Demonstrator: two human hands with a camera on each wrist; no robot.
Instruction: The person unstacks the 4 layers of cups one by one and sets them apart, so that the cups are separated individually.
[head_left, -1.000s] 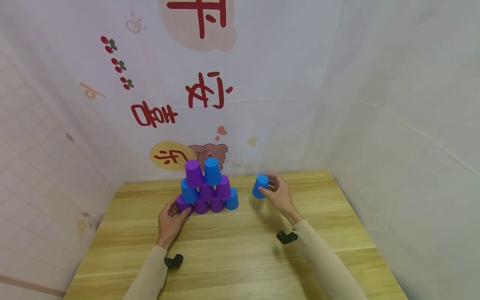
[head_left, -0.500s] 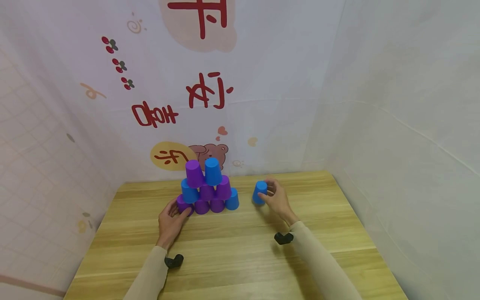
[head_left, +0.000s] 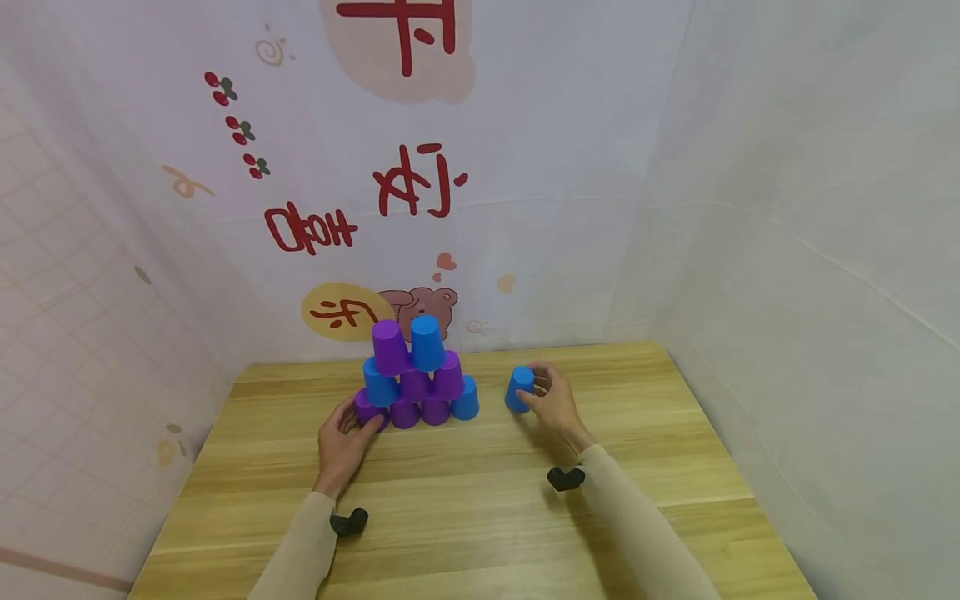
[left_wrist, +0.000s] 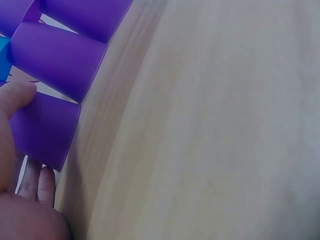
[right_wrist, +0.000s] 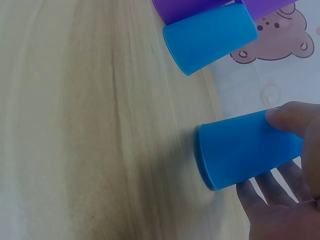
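Upside-down cups stand as a three-tier pyramid at the back of the table. My left hand (head_left: 343, 448) grips the leftmost bottom cup, a purple cup (left_wrist: 47, 129), with the thumb on its near side and fingers behind. To the right of the pyramid, my right hand (head_left: 556, 403) holds a separate blue cup (right_wrist: 245, 150), mouth down, its rim right at the tabletop. A blue cup (head_left: 465, 398) ends the bottom row on the right. A blue cup (head_left: 381, 383) and two purple ones make the middle tier. On top sit a purple cup (head_left: 391, 348) and a blue cup (head_left: 428, 343), side by side.
The wooden table (head_left: 465, 508) reaches back to a white cloth wall (head_left: 570, 250) printed with red characters and a bear. More pale cloth encloses both sides. A gap of bare wood separates the pyramid from the blue cup in my right hand.
My right hand has lowered the blue cup to the tabletop, with most of that motion in the first half second. My left hand and the pyramid stay put.
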